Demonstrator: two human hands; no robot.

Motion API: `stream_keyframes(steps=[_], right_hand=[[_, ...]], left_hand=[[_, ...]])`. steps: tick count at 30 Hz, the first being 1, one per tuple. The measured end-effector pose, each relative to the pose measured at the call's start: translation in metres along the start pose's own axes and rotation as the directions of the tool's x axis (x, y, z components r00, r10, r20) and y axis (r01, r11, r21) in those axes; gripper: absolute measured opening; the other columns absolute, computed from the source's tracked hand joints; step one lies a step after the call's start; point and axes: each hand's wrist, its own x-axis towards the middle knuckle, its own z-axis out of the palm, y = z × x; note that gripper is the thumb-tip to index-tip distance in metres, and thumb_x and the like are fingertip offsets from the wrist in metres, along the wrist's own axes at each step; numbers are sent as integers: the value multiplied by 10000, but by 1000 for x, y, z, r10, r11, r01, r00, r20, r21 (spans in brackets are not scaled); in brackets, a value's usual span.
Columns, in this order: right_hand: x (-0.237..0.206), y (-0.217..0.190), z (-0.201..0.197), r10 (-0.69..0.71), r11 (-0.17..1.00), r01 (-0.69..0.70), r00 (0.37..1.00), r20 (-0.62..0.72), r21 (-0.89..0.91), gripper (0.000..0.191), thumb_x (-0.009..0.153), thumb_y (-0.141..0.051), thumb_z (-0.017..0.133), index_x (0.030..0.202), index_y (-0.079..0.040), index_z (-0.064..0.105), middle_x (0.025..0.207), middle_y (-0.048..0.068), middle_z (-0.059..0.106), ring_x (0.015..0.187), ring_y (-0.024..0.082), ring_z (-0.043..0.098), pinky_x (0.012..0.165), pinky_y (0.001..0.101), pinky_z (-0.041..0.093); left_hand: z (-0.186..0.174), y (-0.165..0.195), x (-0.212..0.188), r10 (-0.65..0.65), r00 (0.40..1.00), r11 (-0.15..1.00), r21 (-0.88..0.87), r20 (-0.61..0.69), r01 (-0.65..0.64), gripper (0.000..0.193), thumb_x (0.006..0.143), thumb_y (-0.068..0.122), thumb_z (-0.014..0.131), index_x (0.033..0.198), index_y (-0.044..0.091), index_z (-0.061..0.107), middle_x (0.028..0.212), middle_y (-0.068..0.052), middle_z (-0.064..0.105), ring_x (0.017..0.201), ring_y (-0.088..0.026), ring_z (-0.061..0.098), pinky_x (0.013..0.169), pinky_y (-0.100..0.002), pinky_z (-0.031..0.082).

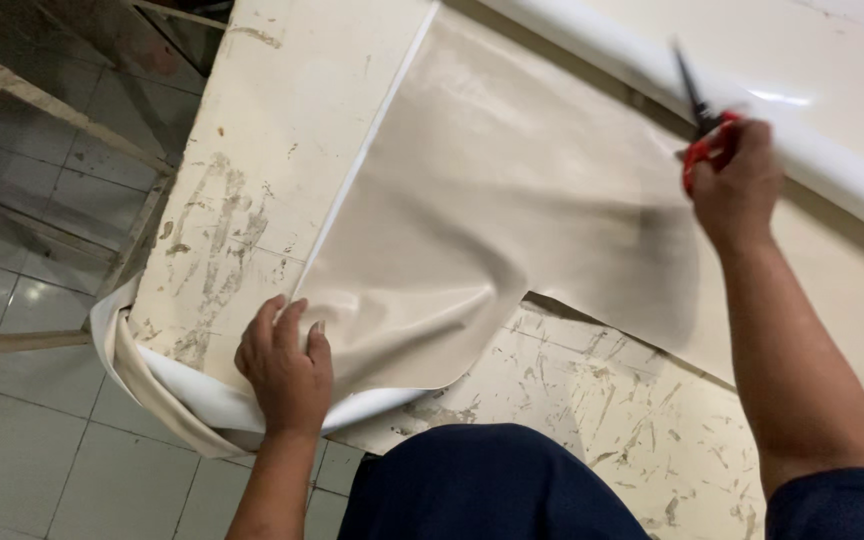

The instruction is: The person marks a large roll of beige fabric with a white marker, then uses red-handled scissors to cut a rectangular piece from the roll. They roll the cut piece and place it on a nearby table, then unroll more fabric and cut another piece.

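A sheet of beige, glossy material [492,200] is spread over a worn, scratched tabletop [272,120], its white underside shown where the near edge hangs off the tabletop's corner in a loose fold [167,395]. The sheet is pressed flat at its near edge by the left hand [287,370] — palm down, fingers spread and released, nothing grasped, only resting on the material close to the tabletop's near corner. A cut edge of the sheet is seen running from the middle of the picture towards the right, with bare, paint-scuffed tabletop showing below it.

At the far side, a pair of scissors [702,115] with red handles and dark blades is held by the right hand [737,180], the grip clenched around the handles and the blades pointed up and away. The hand and scissors are blurred, so it cannot be told whether the blades are parted or touching the sheet. Just beyond them a white roll [832,160] of the same material is laid across the tabletop's far edge.

Pale floor tiles [22,440] are visible to the left, and dark blue clothing [482,485] is seen at the bottom.
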Motion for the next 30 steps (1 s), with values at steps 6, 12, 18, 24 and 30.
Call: stream_keyframes(steps=[6,12,18,24,30], right_hand=[[-92,-42,31,50,994,-68,981,189,85,437,910,-124,830,1239,-48,553,1018,118,703,896,247,703,809,373,573],[-110,-44,44,128,981,-127,992,3,144,474,880,-145,866,1217,-48,547,967,107,687,854,259,679,782,403,555],[-111,-40,45,94,987,-95,996,10,129,458,888,-100,837,1237,-57,543,972,93,693,878,259,692,802,402,559],[-107,-38,10,209,896,-371,837,506,244,466,932,-282,729,1280,-52,523,954,64,689,879,168,705,786,352,581],[-130,-52,-54,267,905,-412,358,895,-105,613,843,-554,715,1232,-98,584,830,124,672,737,209,618,683,360,508]], left_hand=[[24,46,-17,414,871,895,-292,265,-337,241,951,144,652,1188,106,677,1412,-73,603,1313,-271,570,1143,-457,416],[44,104,0,581,713,805,-409,393,-430,523,880,310,716,1341,86,613,1490,-107,520,1158,-295,552,987,-452,436],[54,130,8,550,643,834,-316,532,-452,777,689,454,797,1359,113,600,1475,-176,450,1166,-381,521,877,-507,429],[78,130,-13,554,650,833,-345,521,-433,185,976,79,599,1159,85,621,1039,-90,656,869,-252,690,773,-379,579],[90,132,-28,543,732,811,-484,412,-329,375,863,85,641,1225,-1,598,917,-153,658,698,-315,696,606,-417,570]])
